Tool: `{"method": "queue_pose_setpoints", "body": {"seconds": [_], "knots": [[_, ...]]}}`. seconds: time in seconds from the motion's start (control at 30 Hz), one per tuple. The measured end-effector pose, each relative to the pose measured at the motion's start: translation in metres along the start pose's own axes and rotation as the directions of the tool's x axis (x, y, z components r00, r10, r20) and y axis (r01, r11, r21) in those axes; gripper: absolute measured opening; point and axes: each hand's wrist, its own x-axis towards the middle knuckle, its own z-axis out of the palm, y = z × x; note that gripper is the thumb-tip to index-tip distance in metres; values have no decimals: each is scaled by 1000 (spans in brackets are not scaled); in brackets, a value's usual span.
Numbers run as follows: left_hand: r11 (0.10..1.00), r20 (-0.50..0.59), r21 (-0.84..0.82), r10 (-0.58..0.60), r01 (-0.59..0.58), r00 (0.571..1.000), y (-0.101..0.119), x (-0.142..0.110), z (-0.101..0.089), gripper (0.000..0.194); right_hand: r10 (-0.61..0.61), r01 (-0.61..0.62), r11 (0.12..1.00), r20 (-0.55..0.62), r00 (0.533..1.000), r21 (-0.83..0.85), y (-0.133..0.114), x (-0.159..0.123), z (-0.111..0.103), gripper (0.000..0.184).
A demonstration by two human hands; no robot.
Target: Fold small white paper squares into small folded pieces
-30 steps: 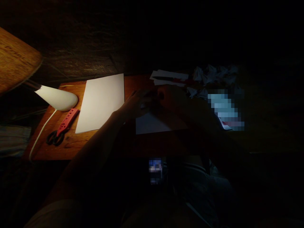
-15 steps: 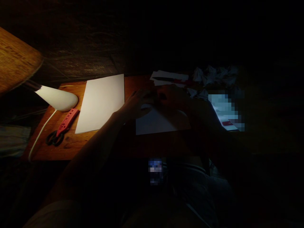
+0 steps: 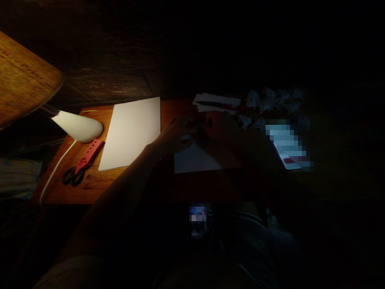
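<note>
In the dim middle of the table, a sheet of paper point(image 3: 192, 160) lies under both hands, its far part curved up and in shadow. My left hand point(image 3: 179, 129) reaches over its far left side, fingers bent and closed on the paper. Close beside it, my right hand point(image 3: 221, 125) is curled like a fist at the far edge of the same sheet. Darkness hides the fingertips of both hands. Left of my left hand, larger white paper point(image 3: 132, 132) lies flat under the lamp light.
A lamp point(image 3: 80, 126) with a wooden shade stands at the left, its white cord point(image 3: 57, 172) trailing. Near it lie scissors point(image 3: 73, 176) and a red perforated piece point(image 3: 90, 154). Behind my hands are a knife point(image 3: 210, 105), paper slips point(image 3: 218, 97) and folded paper shapes point(image 3: 267, 99). A phone point(image 3: 284, 146) lies right.
The whole view has shifted slightly, with things appearing a little further right and lower. Both hands stay at the far edge of the sheet, with hardly any movement between them.
</note>
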Motion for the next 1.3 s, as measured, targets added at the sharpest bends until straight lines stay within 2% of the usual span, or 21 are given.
{"method": "queue_pose_setpoints", "body": {"seconds": [0.1,0.17,0.27,0.37,0.6,0.77,0.9,1.03,1.3], "knots": [[1000,1,9,-8,8,1000,-1,0,1,43,-59,59,996,-5,998,-64,-2,-1,-2,16],[1000,12,14,-17,17,1000,0,0,1,42,-144,146,985,25,989,-93,1,0,-3,21],[1000,19,19,-22,22,1000,0,1,1,39,-283,289,953,72,956,-94,8,4,-5,19],[1000,19,13,-23,23,1000,0,2,1,37,-348,354,930,73,934,-95,16,9,-4,20],[1000,1,13,-6,6,1000,0,1,0,37,-357,360,933,97,929,-8,30,20,2,24],[999,-14,33,16,-16,1000,-4,2,2,32,-398,387,917,148,905,99,33,24,4,26],[999,-22,20,32,-31,999,-8,2,3,33,-385,373,922,159,909,98,34,25,2,29],[999,-26,19,37,-36,999,-8,1,2,35,-423,412,906,170,890,98,38,29,3,33],[999,-5,-3,38,-38,999,-3,2,-1,35,-476,457,877,136,869,146,44,33,8,28]]}}
